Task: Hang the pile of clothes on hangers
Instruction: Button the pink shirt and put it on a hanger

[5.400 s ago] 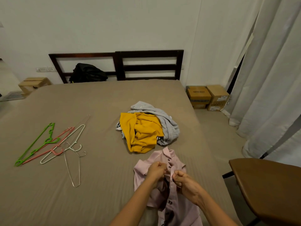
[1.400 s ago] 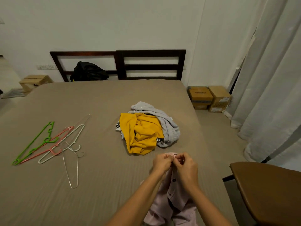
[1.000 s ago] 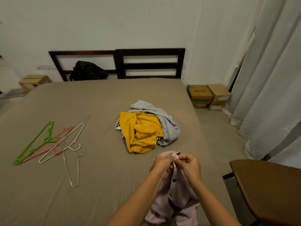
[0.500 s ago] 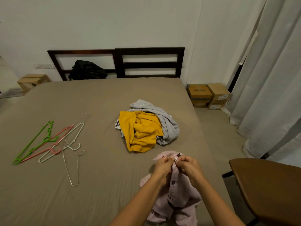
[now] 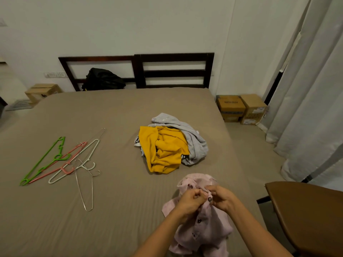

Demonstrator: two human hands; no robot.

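A pale pink button-up shirt [image 5: 202, 232] lies bunched at the near edge of the bed. My left hand [image 5: 189, 200] and my right hand [image 5: 220, 198] both pinch its front placket just below the collar, on either side of a dark button. Further up the bed sits a pile of clothes: a yellow garment [image 5: 163, 149] on top of a grey one [image 5: 193, 138]. On the left lie several hangers: a green hanger [image 5: 44, 160], a pink hanger [image 5: 61, 166], a white hanger [image 5: 78, 164] and a thin wire hanger [image 5: 85, 186].
The brown bed sheet [image 5: 111, 117] fills most of the view. A dark headboard [image 5: 167, 71] with a black bag [image 5: 104, 78] stands at the back. Cardboard boxes [image 5: 241, 108] sit on the floor at right, beside white curtains [image 5: 311, 108]. A brown chair seat [image 5: 308, 210] juts in at lower right.
My hands have moved slightly down the shirt's placket, toward me. The collar now lies free beyond my fingers. The pile and the hangers have not moved.
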